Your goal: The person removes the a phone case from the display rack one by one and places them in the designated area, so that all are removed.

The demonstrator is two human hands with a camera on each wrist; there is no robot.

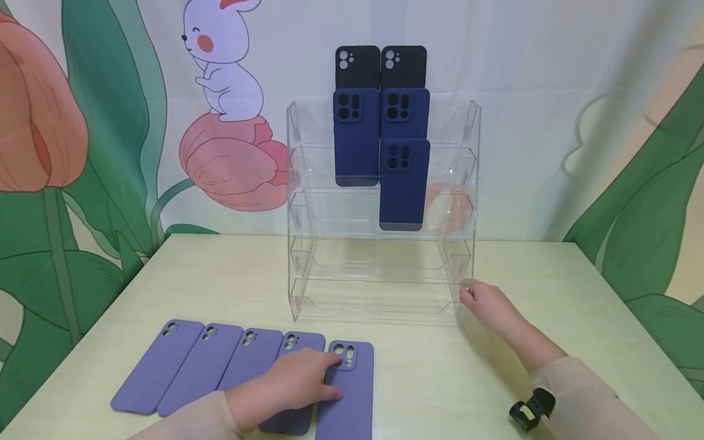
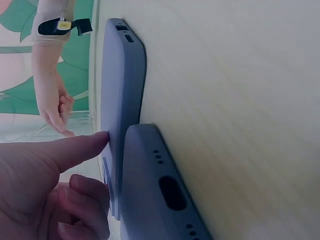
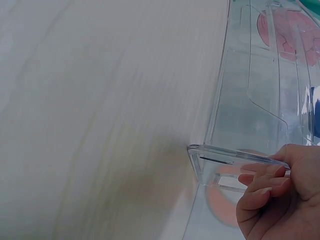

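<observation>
My left hand lies over the right end of a row of purple phone cases. Its thumb and a finger touch the face of the rightmost phone case, the finger right at the camera cutouts; in the left wrist view the thumb meets that case's back. Beneath the hand, the neighbouring purple case is partly hidden. At the lower right side of a clear stepped display rack, my right hand pinches the rack's side panel between thumb and fingers.
Upper tiers of the rack hold two black cases and three dark blue cases. More purple cases lie side by side at the table's front left. A printed curtain hangs behind the table.
</observation>
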